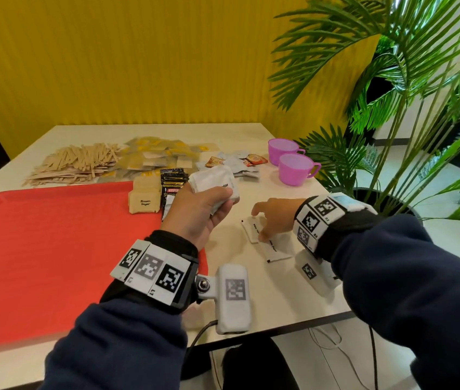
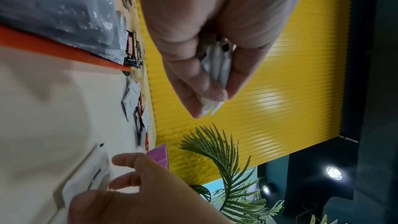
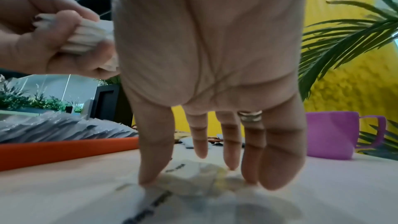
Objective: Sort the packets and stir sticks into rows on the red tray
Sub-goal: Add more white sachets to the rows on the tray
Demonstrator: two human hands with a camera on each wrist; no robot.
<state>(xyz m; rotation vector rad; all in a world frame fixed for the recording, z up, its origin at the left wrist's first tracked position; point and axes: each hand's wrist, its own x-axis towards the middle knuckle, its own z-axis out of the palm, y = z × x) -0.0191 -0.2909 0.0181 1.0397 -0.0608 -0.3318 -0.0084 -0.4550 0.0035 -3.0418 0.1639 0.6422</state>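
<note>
Two white sugar packets (image 1: 262, 237) lie overlapping on the cream table (image 1: 265, 291), just right of the red tray (image 1: 54, 249), and the right hand (image 1: 275, 218) reaches down onto them, its fingers (image 3: 230, 144) straight and slightly spread, the thumb and ring-side fingertips touching the upper packet's edges without yet closing on it. Above the tray's right edge the left hand (image 1: 198, 212) grips a stack of white sugar packets (image 1: 214, 182), thumb curled over the top and fingers wrapped beneath, so the stack is squeezed between them. On the tray's far right corner sit a short row of brown sugar packets (image 1: 144, 198) and, just beside them, a row of black Kopiko coffee sachets (image 1: 173, 184) leaning one on another. Beyond the tray, on the table, a heap of wooden stir sticks (image 1: 74, 164) lies at the left, a pile of yellow-labelled tea packets (image 1: 158, 156) next to it, and a scatter of white and orange sachets (image 1: 237, 163) farther right. Two purple plastic cups (image 1: 293, 164) stand near the table's right edge, close to a green palm plant (image 1: 378, 80) in front of a yellow ribbed wall (image 1: 139, 57).
</note>
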